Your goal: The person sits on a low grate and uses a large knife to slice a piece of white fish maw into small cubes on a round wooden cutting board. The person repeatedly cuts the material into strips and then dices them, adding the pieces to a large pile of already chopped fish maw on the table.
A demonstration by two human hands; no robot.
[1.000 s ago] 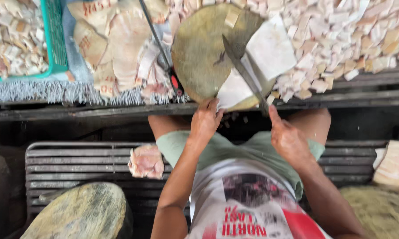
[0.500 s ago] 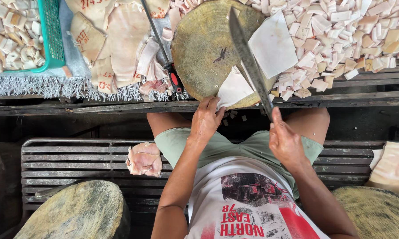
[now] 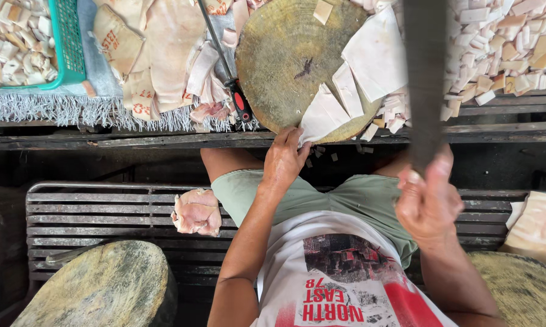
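Block's [image 3: 285, 60] left half lies bare; cut cubes [image 3: 503, 48] crowd its right.

A green basket [image 3: 67, 54] of pale cubes sits far left; a meat lump [image 3: 197, 212] rests on the bench [image 3: 103, 209].
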